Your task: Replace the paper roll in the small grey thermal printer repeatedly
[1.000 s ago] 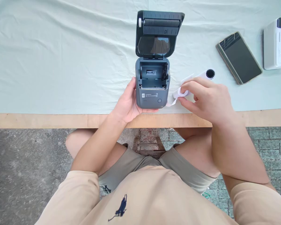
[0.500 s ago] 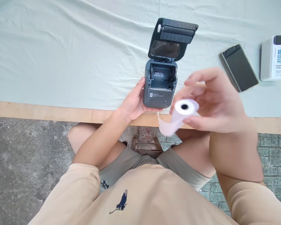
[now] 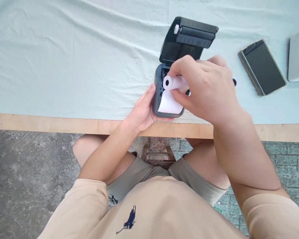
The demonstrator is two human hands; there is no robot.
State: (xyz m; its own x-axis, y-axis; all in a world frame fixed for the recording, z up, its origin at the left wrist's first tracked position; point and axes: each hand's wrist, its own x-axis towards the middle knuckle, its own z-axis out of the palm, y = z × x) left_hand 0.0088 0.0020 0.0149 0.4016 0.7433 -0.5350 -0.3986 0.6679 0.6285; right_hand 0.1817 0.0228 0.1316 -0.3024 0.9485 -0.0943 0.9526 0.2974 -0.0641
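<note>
A dark grey portable label printer (image 3: 157,79) is held near the table's front edge, its lid (image 3: 169,46) swung up. My left hand (image 3: 144,109) grips its left side and lower end, thumb along the edge. Between the thumb and fingers of my right hand (image 3: 201,86) is a white paper roll (image 3: 174,83) with a dark core hole. The roll is at the printer's compartment, and its loose end hangs over the printer's front. My right hand hides the right part of the compartment, so how deep the roll sits I cannot tell.
Right of the printer, a dark-screened phone (image 3: 265,68) lies on the pale green cloth (image 3: 89,66). A white box-shaped device (image 3: 298,56) stands at the far right, partly out of frame. The bare wooden table edge (image 3: 64,125) runs just above my legs.
My right hand has brought the paper roll left and up to the printer's compartment, turning it so the loose end lies over the front. My left hand still holds the printer.
</note>
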